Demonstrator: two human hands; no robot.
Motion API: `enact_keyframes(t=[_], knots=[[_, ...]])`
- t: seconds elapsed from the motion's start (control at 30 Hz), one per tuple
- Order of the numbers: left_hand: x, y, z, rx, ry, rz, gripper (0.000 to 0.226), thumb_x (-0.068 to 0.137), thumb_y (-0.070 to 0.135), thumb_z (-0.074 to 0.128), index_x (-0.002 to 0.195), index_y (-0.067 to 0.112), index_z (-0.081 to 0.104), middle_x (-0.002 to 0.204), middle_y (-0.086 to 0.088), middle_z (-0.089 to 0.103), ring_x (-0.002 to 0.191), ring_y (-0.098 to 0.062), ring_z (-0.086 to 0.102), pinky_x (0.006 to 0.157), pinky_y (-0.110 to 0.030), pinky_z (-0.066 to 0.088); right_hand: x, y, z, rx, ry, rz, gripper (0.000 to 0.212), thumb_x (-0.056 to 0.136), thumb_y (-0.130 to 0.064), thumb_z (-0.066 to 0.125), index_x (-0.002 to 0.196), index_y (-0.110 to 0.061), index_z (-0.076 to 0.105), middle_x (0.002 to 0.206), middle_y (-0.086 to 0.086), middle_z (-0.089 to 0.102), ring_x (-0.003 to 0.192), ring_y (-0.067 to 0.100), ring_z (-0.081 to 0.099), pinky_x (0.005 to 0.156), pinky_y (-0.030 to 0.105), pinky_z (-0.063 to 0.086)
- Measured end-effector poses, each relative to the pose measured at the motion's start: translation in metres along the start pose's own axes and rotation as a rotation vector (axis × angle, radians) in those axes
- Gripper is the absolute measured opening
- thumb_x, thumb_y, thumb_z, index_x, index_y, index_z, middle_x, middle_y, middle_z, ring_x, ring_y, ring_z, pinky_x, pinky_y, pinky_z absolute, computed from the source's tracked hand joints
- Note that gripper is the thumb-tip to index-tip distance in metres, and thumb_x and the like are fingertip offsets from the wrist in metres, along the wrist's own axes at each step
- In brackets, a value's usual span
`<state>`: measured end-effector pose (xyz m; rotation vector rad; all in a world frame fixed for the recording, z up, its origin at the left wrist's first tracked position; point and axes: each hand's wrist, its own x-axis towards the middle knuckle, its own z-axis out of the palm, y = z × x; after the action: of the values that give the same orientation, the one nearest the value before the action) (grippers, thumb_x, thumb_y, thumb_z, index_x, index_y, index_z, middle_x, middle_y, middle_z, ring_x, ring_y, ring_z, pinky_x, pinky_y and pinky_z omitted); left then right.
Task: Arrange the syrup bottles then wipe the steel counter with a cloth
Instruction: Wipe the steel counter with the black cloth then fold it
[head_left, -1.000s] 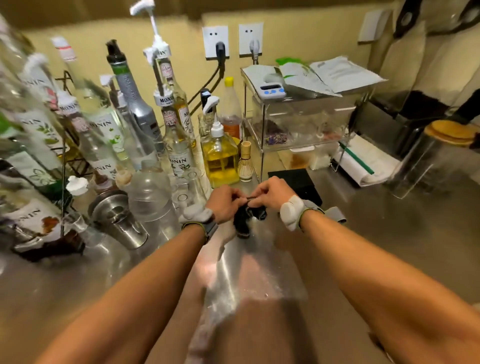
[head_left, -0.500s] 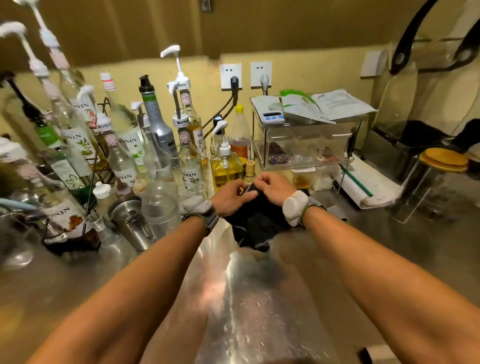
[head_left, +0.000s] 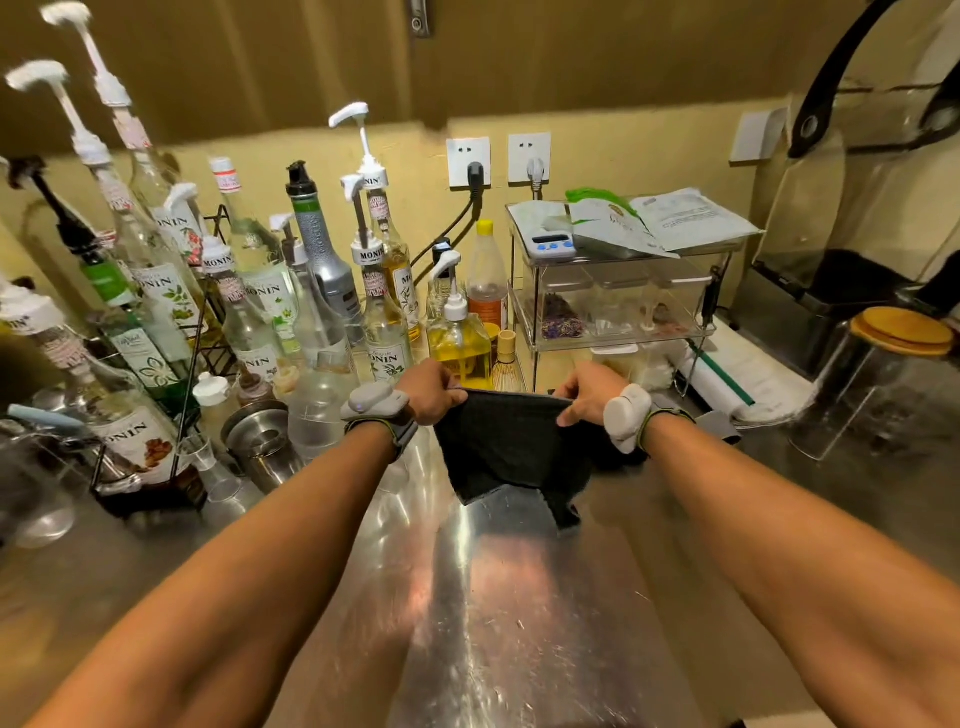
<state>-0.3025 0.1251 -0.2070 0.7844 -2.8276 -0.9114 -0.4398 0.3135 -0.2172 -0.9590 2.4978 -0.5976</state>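
The person is holding a dark cloth (head_left: 509, 447) stretched out above the steel counter (head_left: 519, 634), with both arms reaching forward. The left hand (head_left: 431, 392) is pinching the cloth's upper left corner with curled fingers, and the right hand (head_left: 587, 392) is gripping the upper right corner the same way, so the top edge is running taut between them. The rest of the cloth is hanging down, its lower edge close to the counter; whether it is touching the steel cannot be told. The syrup bottles (head_left: 384, 332) are standing crowded together on the left and back of the counter, many with white pump tops, just behind the left hand. A pump bottle of yellow liquid (head_left: 460, 343) is sitting beside them, and a clear rack (head_left: 618, 306) is standing behind the right hand.
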Motion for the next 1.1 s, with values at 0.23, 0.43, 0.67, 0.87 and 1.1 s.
enact_keyframes(t=[0.23, 0.43, 0.67, 0.87, 1.1], knots=[[-0.003, -0.008, -0.012, -0.233, 0.106, -0.201, 0.046, 0.080, 0.040, 0.072, 0.074, -0.004, 0.065, 0.078, -0.026, 0.062, 0.084, -0.036, 0.063, 0.076, -0.041, 0.050, -0.007, 0.023, -0.007, 0.085, 0.031, 0.134, 0.023, 0.073, -0.015, 0.080, 0.090, -0.001, 0.074, 0.077, 0.005, 0.063, 0.071, 0.017, 0.055, 0.051, 0.020, 0.039], [-0.004, 0.002, -0.018, -0.391, 0.107, -0.236, 0.050, 0.075, 0.038, 0.078, 0.051, 0.013, 0.042, 0.050, -0.004, 0.038, 0.043, -0.018, 0.033, 0.046, -0.026, 0.026, -0.017, 0.008, -0.005, 0.352, 0.064, 0.136, 0.025, 0.071, -0.003, 0.080, 0.070, -0.006, 0.055, 0.062, 0.006, 0.054, 0.051, 0.017, 0.055, 0.046, 0.022, 0.044], [-0.013, 0.023, -0.017, -0.627, -0.033, -0.158, 0.017, 0.087, 0.015, 0.067, 0.098, 0.002, 0.071, 0.082, -0.009, 0.059, 0.065, -0.016, 0.048, 0.052, -0.024, 0.035, -0.019, -0.055, -0.009, 0.617, 0.003, -0.042, 0.016, 0.079, 0.006, 0.065, 0.082, -0.010, 0.066, 0.072, 0.011, 0.068, 0.050, 0.014, 0.068, 0.038, 0.019, 0.044], [-0.017, 0.025, -0.018, -0.649, -0.084, -0.050, 0.024, 0.092, 0.004, 0.055, 0.112, 0.006, 0.069, 0.093, -0.011, 0.062, 0.086, -0.020, 0.053, 0.062, -0.025, 0.036, -0.023, -0.072, -0.009, 0.583, 0.045, -0.127, 0.016, 0.081, 0.000, 0.067, 0.097, 0.001, 0.071, 0.075, 0.012, 0.070, 0.053, 0.009, 0.068, 0.042, 0.016, 0.045], [-0.022, 0.032, -0.031, -0.589, -0.148, 0.072, 0.041, 0.074, -0.012, 0.048, 0.100, 0.007, 0.072, 0.086, -0.010, 0.057, 0.073, -0.018, 0.043, 0.063, -0.027, 0.034, -0.021, -0.087, -0.016, 0.473, 0.185, -0.251, 0.013, 0.079, -0.019, 0.074, 0.080, -0.006, 0.075, 0.068, 0.009, 0.068, 0.052, 0.006, 0.058, 0.052, 0.018, 0.046]])
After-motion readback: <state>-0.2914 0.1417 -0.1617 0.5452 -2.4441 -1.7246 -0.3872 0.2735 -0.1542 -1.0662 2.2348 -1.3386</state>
